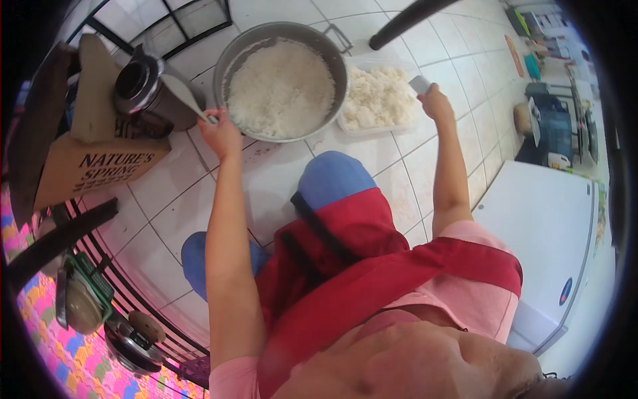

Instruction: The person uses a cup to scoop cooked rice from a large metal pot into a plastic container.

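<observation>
Cooked white rice fills much of a large round metal pot with a side handle, standing on the tiled floor. Touching or close to the pot's right side, a clear plastic container holds clumped rice. My left hand grips the handle of a pale rice paddle at the pot's left rim; its blade points up and left. In my right hand is a small greyish flat object, at the right edge of the container; its kind is unclear.
To the left are a cardboard box and a dark appliance-like vessel with a metal rim. Black metal rack bars with pans run at lower left. A black pole reaches in above the container. A white fridge-like cabinet stands right.
</observation>
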### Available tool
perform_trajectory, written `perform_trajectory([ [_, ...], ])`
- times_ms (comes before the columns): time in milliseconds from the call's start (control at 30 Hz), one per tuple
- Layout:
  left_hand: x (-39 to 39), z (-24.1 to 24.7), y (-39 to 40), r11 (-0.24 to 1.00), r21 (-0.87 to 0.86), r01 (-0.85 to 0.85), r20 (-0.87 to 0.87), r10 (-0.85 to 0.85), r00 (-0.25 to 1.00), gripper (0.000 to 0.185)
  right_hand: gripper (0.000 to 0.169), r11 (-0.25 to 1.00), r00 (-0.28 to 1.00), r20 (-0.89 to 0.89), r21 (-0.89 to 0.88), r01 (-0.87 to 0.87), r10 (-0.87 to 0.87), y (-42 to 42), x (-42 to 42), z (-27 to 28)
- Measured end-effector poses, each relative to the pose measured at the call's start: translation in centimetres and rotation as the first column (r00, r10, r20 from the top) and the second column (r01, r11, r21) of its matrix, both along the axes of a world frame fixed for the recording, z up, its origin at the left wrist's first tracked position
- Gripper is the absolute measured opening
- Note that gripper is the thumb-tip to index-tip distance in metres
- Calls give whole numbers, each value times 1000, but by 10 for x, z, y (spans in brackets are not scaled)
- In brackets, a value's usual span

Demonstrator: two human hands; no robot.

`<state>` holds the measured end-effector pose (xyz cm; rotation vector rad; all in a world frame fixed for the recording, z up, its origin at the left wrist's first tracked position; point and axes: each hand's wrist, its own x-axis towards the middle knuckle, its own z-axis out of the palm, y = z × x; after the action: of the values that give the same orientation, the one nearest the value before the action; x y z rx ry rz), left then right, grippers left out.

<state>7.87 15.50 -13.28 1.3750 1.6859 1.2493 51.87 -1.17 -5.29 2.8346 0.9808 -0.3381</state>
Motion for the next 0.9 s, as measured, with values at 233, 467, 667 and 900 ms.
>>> perform_trajectory([
  [233,5,2,1,992,-124,0,128,16,992,14,63,865,845,-187,95,-492,501,118,-189,41],
  [467,11,-8,2,993,-2,-116,171,115,979,11,60,826,828,-92,-69,-559,553,174,-184,-71],
  [667,13,5,-5,983,-160,-89,211,122,970,15,58,951,826,-507,-39,-307,246,169,-174,-96],
  [900,19,3,-6,990,-99,-104,231,124,965,14,50,971,725,-688,-172,-169,5,134,-208,-45],
])
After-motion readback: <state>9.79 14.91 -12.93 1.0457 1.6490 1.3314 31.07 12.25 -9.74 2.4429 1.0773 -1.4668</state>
